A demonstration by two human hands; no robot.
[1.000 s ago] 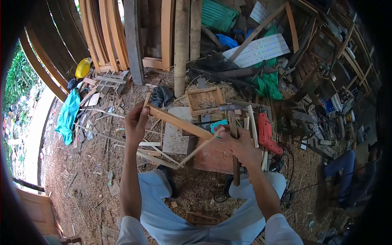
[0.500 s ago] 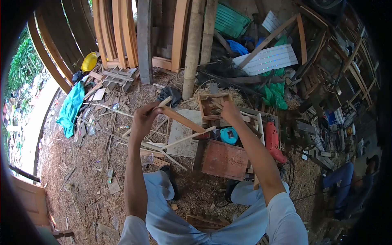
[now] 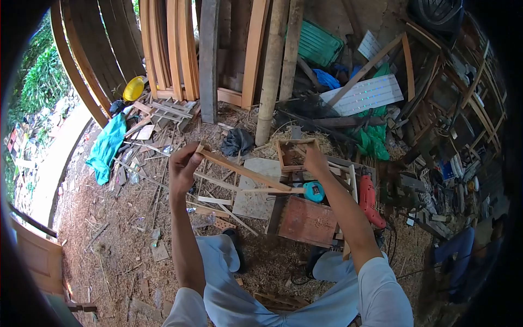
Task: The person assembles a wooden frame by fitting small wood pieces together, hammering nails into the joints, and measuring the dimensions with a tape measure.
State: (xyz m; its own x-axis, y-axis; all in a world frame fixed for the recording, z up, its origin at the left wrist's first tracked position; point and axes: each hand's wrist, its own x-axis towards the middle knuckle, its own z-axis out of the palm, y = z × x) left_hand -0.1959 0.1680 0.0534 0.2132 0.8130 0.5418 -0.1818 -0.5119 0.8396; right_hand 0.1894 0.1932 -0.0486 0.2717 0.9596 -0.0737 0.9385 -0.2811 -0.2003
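My left hand (image 3: 184, 166) is closed round the near end of a narrow wooden strip (image 3: 245, 171), which slants down to the right. Beneath the strip's far end a thin pale stick (image 3: 272, 190) reaches toward a turquoise round tool (image 3: 314, 191). My right hand (image 3: 315, 159) is at the near right corner of a small open wooden box (image 3: 281, 155). Its fingers are curled and partly hidden at the rim; I cannot tell what they hold. In front of the box lies a reddish wooden panel (image 3: 306, 220), with a red power tool (image 3: 369, 201) to its right.
Wood scraps and shavings litter the ground. A pale flat board (image 3: 253, 199) lies left of the box. Bamboo poles (image 3: 271, 71) and planks stand behind, near a yellow hard hat (image 3: 134, 88) and a teal cloth (image 3: 107, 147). Another person's legs (image 3: 455, 253) show at right.
The view has shifted, so the scene sits farther right and lower. The strip in my left hand has turned slightly flatter, and the thin stick now lies nearly level. My right hand stays at the box.
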